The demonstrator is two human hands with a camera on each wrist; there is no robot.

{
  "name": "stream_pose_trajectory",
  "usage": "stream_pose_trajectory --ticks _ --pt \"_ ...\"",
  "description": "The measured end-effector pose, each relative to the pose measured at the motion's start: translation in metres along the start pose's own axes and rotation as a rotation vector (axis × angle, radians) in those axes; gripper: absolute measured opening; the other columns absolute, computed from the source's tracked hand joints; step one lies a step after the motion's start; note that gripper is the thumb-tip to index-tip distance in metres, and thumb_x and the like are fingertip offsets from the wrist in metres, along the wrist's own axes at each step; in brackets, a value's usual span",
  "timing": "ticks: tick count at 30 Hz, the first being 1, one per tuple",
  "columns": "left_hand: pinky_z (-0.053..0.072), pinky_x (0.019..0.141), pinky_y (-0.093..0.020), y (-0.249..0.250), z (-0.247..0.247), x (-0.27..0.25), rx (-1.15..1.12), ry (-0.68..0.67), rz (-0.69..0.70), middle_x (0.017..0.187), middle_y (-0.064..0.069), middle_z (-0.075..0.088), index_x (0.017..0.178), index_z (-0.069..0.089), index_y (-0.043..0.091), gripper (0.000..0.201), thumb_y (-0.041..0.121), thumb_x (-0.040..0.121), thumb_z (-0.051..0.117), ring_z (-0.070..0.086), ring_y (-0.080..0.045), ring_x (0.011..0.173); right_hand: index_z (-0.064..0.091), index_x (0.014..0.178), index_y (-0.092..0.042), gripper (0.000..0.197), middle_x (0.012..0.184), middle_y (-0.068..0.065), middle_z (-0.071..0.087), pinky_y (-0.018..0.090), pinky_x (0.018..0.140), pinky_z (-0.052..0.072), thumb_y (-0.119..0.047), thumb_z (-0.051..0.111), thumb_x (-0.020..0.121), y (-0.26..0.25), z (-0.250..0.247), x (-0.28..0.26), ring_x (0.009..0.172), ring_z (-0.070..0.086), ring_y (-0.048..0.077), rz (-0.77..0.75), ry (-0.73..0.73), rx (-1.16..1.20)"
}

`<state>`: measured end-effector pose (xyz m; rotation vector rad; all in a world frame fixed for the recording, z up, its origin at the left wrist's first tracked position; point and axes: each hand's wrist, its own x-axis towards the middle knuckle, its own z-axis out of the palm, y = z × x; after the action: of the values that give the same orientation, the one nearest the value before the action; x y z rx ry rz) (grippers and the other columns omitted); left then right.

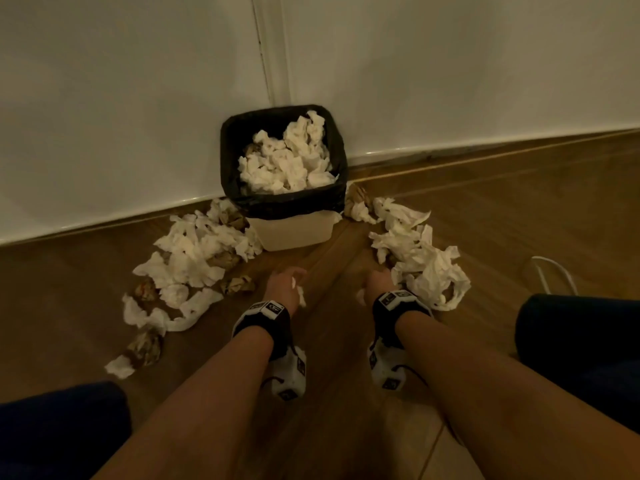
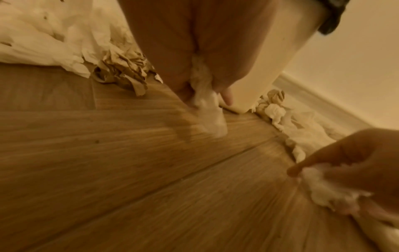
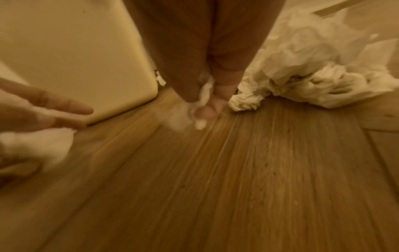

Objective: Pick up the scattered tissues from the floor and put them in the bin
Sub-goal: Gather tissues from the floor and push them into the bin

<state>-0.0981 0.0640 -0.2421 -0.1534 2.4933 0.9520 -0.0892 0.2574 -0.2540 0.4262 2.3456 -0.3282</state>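
A cream bin [image 1: 291,233] with a black liner [image 1: 284,204] stands in the wall corner, heaped with white tissues [image 1: 287,161]. More tissues lie in a pile to its left [image 1: 194,251] and a pile to its right [image 1: 419,258]. My left hand [image 1: 292,277] hovers low over the floor in front of the bin and pinches a small white tissue [image 2: 208,109]. My right hand [image 1: 370,282] is beside the right pile and pinches a thin twisted tissue piece [image 3: 204,100]. Both wrist views are blurred.
Crumpled brown paper balls [image 1: 239,284] are mixed in with the tissues. A white cable [image 1: 550,271] lies on the wooden floor at the right. My knees in dark trousers [image 1: 59,427] frame the bottom corners. Bare floor runs between the two piles.
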Motion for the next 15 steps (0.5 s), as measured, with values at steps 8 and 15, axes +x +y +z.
stream_pose_trajectory --ticks 8,15 --pt "0.049 0.062 -0.027 0.015 -0.017 -0.018 -0.031 0.055 0.068 0.098 -0.006 0.061 0.095 0.064 0.013 0.021 0.018 0.098 0.043 0.064 -0.024 0.086 0.067 0.097 -0.011 0.021 0.109 0.012 0.062 0.034 0.084 0.047 -0.025 0.053 0.092 -0.001 -0.018 -0.035 0.107 0.059 0.030 -0.078 0.054 0.164" --pt "0.040 0.099 -0.034 0.048 -0.036 -0.039 0.205 -0.034 0.134 0.132 -0.016 0.052 0.126 0.056 0.010 0.036 0.021 0.101 0.032 0.051 -0.030 0.119 0.060 0.108 -0.006 0.058 0.117 0.015 0.061 0.034 0.077 0.041 -0.054 0.031 0.094 -0.011 -0.053 -0.068 0.094 0.059 0.031 -0.074 0.205 0.312"
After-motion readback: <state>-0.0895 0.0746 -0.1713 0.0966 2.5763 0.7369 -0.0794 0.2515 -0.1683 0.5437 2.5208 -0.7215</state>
